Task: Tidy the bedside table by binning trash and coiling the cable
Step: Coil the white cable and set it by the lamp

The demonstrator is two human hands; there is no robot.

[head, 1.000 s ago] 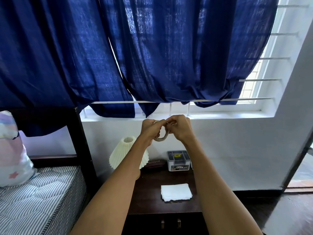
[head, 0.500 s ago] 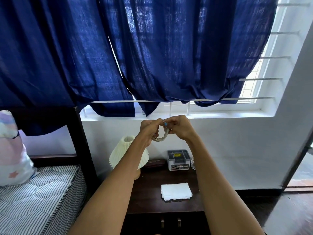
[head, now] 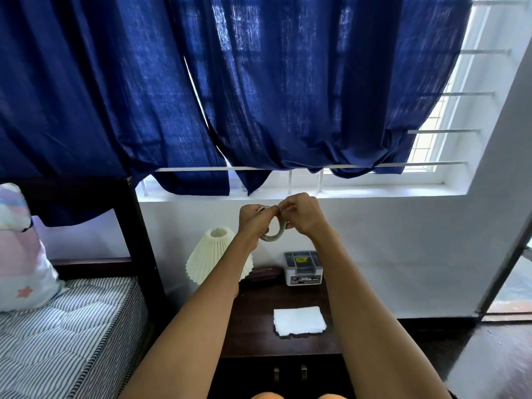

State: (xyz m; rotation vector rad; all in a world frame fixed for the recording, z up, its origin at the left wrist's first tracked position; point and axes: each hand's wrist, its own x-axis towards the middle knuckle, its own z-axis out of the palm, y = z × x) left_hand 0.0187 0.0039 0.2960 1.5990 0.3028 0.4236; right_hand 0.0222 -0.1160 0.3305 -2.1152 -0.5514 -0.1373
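Note:
A pale cable wound into a small coil hangs between my two hands, raised in front of the white wall below the window sill. My left hand grips the coil's left side, fingers through the loop. My right hand pinches the top of the coil, fingertips touching those of the left hand. The cable's ends are hidden in my fingers. Below lies the dark wooden bedside table, with a folded white tissue flat on it.
On the table's back edge stand a cream pleated lamp, a dark flat case and a grey plastic box. A striped mattress and dark bed frame lie left. Blue curtains hang above.
The hands stay at the same spot. My right fingers have shifted along the top of the coil, and the loop now hangs a little lower under my hands.

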